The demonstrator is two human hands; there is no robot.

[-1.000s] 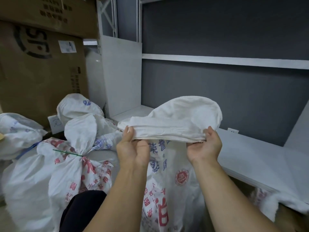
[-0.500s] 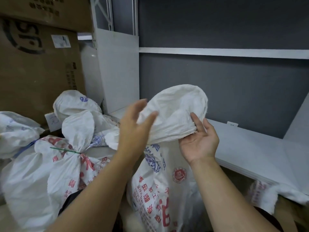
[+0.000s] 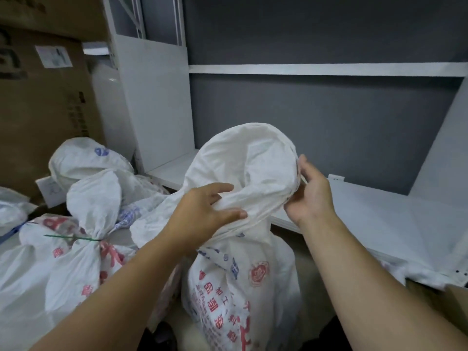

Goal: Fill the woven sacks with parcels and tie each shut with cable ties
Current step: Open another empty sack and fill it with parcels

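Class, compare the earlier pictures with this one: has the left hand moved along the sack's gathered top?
Yes. The left hand has shifted right, away from the green cable tie, and now gathers the sack neck.

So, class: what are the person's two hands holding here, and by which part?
Both hold the woven sack by its gathered neck: the left hand grips the bunched fabric below the mouth, and the right hand holds the mouth's right edge.

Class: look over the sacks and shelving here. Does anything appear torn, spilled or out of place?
Nothing stands out. The sack being gathered by the left hand and right hand looks intact, and the tied sack keeps its green cable tie.
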